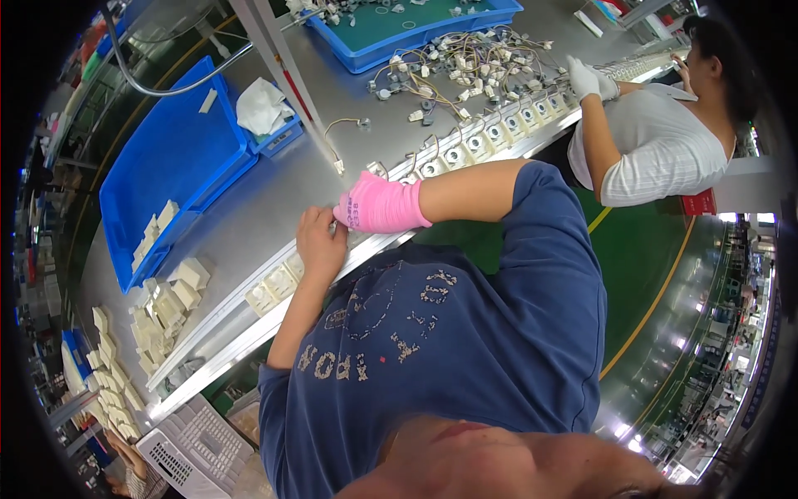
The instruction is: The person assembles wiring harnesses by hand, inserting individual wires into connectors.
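Note:
My left hand (322,241), bare, is over the metal rail (241,320) with its fingers bent and closed. My right hand (374,204), in a pink knit glove, meets it there with its fingers drawn together. Whatever lies between the fingertips is hidden. White square plastic housings (273,287) sit in the rail beside my left hand. Beyond my right hand the row goes on with housings that have dark round centres (475,144). A small connector with a brown wire (339,165) lies on the metal table just past my hands.
A large blue bin (179,158) and loose white housings (170,303) are on the left. Wired connectors (465,71) are heaped near a blue tray (416,41). A metal post (287,75) rises ahead. A white-gloved co-worker (657,141) works at the right.

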The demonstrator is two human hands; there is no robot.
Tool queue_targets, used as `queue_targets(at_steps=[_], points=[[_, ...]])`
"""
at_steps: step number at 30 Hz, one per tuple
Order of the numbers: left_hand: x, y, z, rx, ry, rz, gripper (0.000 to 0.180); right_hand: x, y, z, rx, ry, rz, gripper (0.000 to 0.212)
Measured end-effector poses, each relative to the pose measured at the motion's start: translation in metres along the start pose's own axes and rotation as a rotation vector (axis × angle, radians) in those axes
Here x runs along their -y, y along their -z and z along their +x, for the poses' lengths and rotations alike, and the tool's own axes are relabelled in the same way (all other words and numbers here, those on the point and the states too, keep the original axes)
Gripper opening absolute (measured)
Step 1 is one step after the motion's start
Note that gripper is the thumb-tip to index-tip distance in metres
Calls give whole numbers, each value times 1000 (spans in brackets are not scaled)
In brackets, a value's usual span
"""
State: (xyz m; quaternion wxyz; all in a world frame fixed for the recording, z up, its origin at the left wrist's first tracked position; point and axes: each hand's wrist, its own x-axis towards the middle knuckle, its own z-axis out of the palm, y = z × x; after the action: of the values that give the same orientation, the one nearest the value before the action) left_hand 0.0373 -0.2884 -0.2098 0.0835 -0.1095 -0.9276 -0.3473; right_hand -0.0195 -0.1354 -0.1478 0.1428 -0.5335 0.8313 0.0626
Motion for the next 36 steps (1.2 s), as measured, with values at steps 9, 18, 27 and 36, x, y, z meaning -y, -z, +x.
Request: queue_targets(at_steps=[9,18,27,36], points=[[-4,1,5,21,8,-8,10,-15,5,4,107,-281,461,34],[-4,0,4,34,125,48,12,13,-2,6,-225,-51,10,10],[-9,-7,6,-73,157,-37,8,-3,15,15,50,-3,-48,13],[-5,-2,-4,-33,-17,-10,13,-2,18,13,190,-96,-162,18]])
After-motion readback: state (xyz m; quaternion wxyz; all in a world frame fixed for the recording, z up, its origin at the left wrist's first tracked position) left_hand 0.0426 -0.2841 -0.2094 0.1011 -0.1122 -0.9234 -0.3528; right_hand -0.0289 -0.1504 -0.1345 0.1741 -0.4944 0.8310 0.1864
